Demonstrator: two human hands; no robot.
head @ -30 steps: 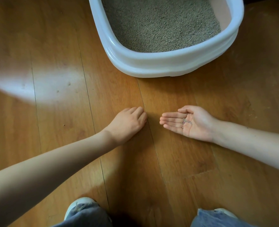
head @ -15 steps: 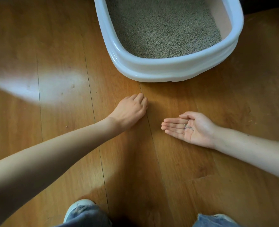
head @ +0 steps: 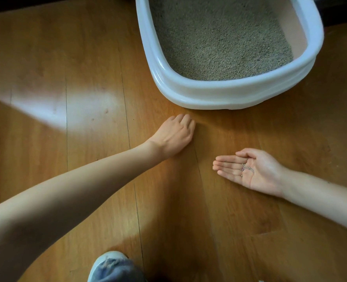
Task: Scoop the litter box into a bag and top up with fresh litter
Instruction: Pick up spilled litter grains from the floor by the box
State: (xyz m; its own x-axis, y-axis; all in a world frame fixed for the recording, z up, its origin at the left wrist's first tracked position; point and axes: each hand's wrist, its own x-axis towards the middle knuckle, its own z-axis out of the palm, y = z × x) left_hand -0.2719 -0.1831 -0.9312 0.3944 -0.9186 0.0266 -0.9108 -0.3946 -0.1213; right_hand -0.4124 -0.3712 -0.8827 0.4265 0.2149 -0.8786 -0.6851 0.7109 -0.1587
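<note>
My left hand [head: 175, 135] is palm down on the glossy orange-brown wooden plank floor [head: 87, 58], fingers [head: 186, 121] curled under a little and gripping nothing. I judge it is sweeping stray grains toward my other hand, since it sits just in front of the near wall of the white oval plastic litter box [head: 225, 94] without touching it. My right hand [head: 256, 171] lies palm up on the floor, well apart from the left, fingers straight and held close together so nothing slips between them; a small cluster of greyish litter grains [head: 247, 169] rests in the hollow of the palm. That flat cupping makes sense as a tray for spilled bits. The box itself holds a level bed of grey-brown granular litter [head: 215, 37], and stands beyond both hands. I see no scoop and no bag here, so the scooping looks either finished or not begun; I cannot tell which. The toe of my pale sneaker under a blue denim hem [head: 111, 267] shows at the bottom.
</note>
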